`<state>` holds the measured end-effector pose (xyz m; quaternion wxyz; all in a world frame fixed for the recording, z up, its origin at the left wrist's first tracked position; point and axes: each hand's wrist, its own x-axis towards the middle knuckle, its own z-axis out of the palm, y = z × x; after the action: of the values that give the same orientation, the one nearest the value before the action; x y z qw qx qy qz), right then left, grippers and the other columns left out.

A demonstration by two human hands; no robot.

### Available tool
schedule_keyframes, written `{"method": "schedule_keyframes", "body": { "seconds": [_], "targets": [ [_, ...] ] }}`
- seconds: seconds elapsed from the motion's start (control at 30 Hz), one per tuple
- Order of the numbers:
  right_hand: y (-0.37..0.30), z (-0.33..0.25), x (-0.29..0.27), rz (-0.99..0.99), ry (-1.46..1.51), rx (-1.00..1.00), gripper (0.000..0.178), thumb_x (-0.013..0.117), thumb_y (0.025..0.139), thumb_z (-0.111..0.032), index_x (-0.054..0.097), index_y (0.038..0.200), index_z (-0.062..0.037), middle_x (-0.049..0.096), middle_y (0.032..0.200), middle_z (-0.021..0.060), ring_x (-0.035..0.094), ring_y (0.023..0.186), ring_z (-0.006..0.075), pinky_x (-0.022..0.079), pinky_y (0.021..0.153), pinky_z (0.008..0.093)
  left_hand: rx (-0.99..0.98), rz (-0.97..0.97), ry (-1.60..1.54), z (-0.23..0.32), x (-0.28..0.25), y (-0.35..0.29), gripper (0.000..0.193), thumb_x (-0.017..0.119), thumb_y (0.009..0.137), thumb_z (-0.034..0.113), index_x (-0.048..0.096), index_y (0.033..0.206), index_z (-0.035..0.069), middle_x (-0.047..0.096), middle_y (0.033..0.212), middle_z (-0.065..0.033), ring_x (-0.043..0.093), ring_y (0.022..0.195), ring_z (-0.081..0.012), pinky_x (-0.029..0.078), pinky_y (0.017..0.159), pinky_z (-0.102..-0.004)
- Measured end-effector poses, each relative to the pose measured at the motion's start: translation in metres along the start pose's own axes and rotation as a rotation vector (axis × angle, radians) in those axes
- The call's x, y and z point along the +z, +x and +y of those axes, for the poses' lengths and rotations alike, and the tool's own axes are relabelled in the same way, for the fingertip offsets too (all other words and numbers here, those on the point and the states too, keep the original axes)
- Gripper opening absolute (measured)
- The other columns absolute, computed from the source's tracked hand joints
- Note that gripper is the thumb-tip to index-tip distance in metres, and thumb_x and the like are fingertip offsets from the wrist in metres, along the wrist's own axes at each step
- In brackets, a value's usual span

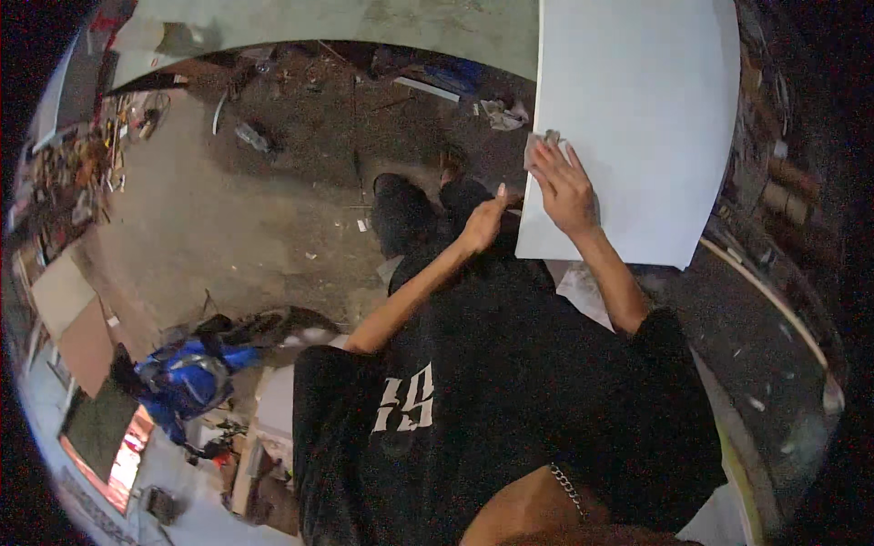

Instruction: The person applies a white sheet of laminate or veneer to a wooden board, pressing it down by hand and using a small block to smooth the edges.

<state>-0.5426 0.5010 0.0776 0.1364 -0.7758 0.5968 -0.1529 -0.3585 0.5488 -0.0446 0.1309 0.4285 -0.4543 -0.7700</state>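
A large white board point(637, 118) lies flat at the upper right, its near edge close to my body. My right hand point(566, 191) rests over its left edge, fingers pressing a small greyish piece of cloth or abrasive paper point(531, 153) that wraps around that edge. My left hand point(483, 224) is just left of the board's near left corner, thumb pointing up and the other fingers curled out of sight. Whether those fingers hold anything is hidden.
Beneath the board is a pale greenish work surface point(364, 23). Scraps and a crumpled plastic piece point(253, 137) litter the concrete floor point(246, 218). A blue bag-like object point(196, 378) sits at lower left near brown panels point(86, 346). Cluttered shelves point(787, 191) line the right.
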Motion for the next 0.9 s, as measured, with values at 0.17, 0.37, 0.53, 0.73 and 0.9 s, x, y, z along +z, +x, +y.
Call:
{"method": "schedule_keyframes", "body": {
  "seconds": [0.17, 0.37, 0.53, 0.73, 0.9],
  "targets": [
    [-0.042, 0.006, 0.01, 0.179, 0.095, 0.079, 0.024, 0.062, 0.087, 0.006, 0.073, 0.106, -0.0043, 0.073, 0.107, 0.0101, 0.069, 0.105, 0.0246, 0.051, 0.101, 0.0439, -0.101, -0.123, -0.09, 0.065, -0.01, -0.016, 0.081, 0.015, 0.103, 0.06, 0.064, 0.122, -0.002, 0.068, 0.117, -0.0175, 0.061, 0.107, -0.0259, 0.042, 0.101, -0.0371],
    [-0.089, -0.053, -0.019, 0.248, 0.28, 0.914, 0.019, 0.067, 0.088, -0.008, 0.072, 0.107, -0.0076, 0.073, 0.108, 0.0099, 0.071, 0.097, 0.0232, 0.053, 0.087, 0.032, -0.148, -0.297, -0.13, 0.02, -0.052, -0.004, 0.082, 0.015, 0.102, 0.061, 0.064, 0.123, -0.001, 0.068, 0.116, -0.0156, 0.063, 0.104, -0.0275, 0.045, 0.096, -0.0383],
    [-0.13, -0.089, -0.002, 0.211, 0.278, 0.899, 0.021, 0.064, 0.089, -0.003, 0.072, 0.108, -0.0065, 0.072, 0.102, 0.0107, 0.069, 0.097, 0.0216, 0.054, 0.082, 0.0309, -0.156, -0.468, -0.026, 0.053, -0.048, -0.019, 0.062, 0.036, 0.104, 0.051, 0.059, 0.129, -0.001, 0.068, 0.116, -0.0123, 0.064, 0.1, -0.0223, 0.05, 0.088, -0.0362],
    [-0.113, -0.098, 0.006, 0.315, 0.316, 0.807, 0.02, 0.067, 0.084, 0.0, 0.074, 0.101, -0.0067, 0.067, 0.085, 0.0085, 0.066, 0.084, 0.0253, 0.054, 0.075, 0.0334, 0.027, -0.467, -0.312, 0.027, -0.022, -0.034, 0.039, 0.05, 0.094, 0.002, 0.057, 0.132, 0.001, 0.068, 0.112, -0.0074, 0.063, 0.097, -0.0165, 0.05, 0.088, -0.0301],
    [-0.143, -0.081, 0.026, 0.163, 0.296, 0.567, 0.017, 0.069, 0.079, 0.001, 0.076, 0.091, -0.0086, 0.067, 0.084, 0.0071, 0.065, 0.08, 0.0261, 0.051, 0.075, 0.0358, 0.062, -0.221, -0.159, 0.026, 0.003, -0.054, 0.048, 0.047, 0.085, 0.001, 0.055, 0.133, -0.004, 0.066, 0.117, -0.0118, 0.062, 0.108, -0.0205, 0.046, 0.098, -0.0331]
  ]
}}
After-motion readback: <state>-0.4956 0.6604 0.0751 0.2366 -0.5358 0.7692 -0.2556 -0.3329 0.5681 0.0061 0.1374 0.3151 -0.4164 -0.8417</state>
